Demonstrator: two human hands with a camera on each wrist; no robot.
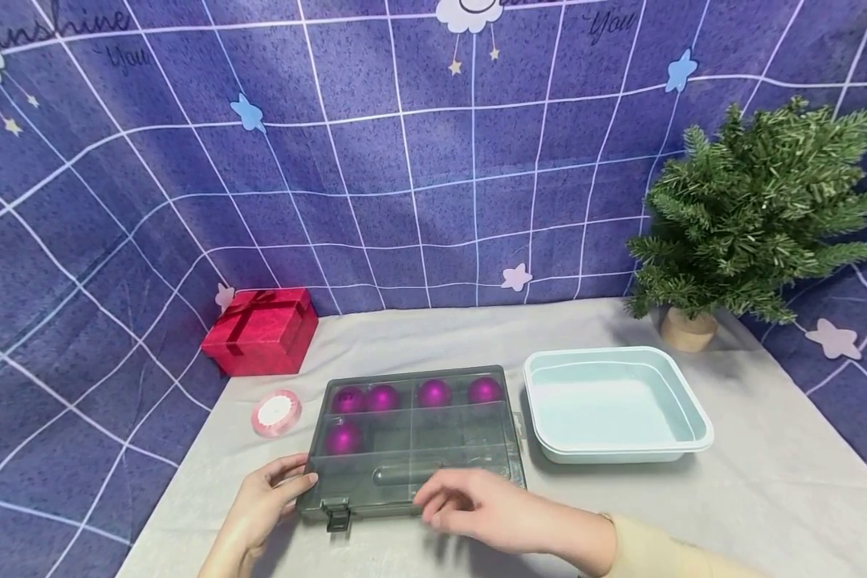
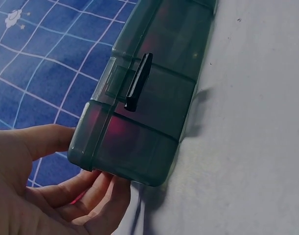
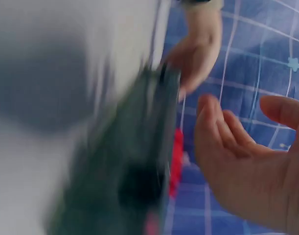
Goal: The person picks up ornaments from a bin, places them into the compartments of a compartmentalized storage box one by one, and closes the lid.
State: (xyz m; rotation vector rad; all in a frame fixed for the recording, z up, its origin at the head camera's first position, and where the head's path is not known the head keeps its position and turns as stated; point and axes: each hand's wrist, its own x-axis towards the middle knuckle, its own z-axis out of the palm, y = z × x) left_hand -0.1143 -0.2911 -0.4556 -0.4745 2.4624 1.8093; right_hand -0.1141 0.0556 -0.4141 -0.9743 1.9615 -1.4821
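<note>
A grey translucent storage box [image 1: 354,468] lies on the table with its lid down. Several magenta balls [image 1: 433,392] show through the lid, most along the back row of compartments. At the front left, a black latch [image 1: 338,518] sticks out from the box, as the left wrist view also shows [image 2: 139,82]. My left hand [image 1: 263,498] holds the box's left front corner, thumb on the lid's edge and fingers against the side. Over the front edge, right of the middle, hovers my right hand [image 1: 480,507], fingers loosely bent with nothing between them. It hides that part of the front edge.
Right of the box stands a pale blue tray [image 1: 619,454]. A small artificial fir tree [image 1: 751,209] on a wooden base is behind it. To the left are a pink ribbon roll [image 1: 276,413] and a red gift box [image 1: 260,333]. A patterned blue cloth [image 1: 376,217] hangs behind.
</note>
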